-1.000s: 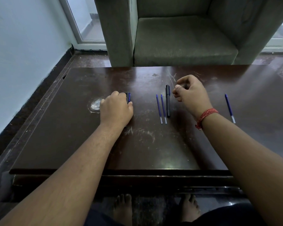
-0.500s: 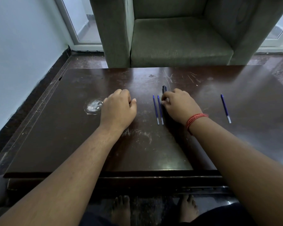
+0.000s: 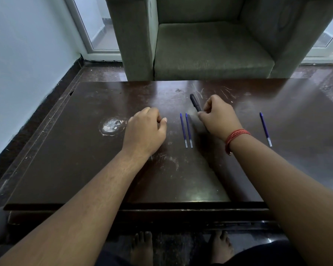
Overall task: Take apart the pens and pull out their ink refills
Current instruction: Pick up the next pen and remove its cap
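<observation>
My right hand [image 3: 217,118] is closed around the lower end of a black pen [image 3: 195,105], which sticks out tilted toward the far left, above the dark wooden table [image 3: 65,160]. Two blue ink refills [image 3: 186,130] lie side by side just left of that hand. A third blue refill [image 3: 265,128] lies alone to the right. My left hand [image 3: 145,131] rests palm down on the table with its fingers curled, and whatever is under it is hidden.
A white scuffed stain [image 3: 112,126] marks the table left of my left hand. A grey-green armchair [image 3: 210,50] stands right behind the table's far edge. A wall runs along the left. My bare feet [image 3: 142,248] show below the near edge.
My right hand came down on the black pen, closed on it and raised its far end off the table. My left hand slid slightly right, covering the blue pen tip seen earlier.
</observation>
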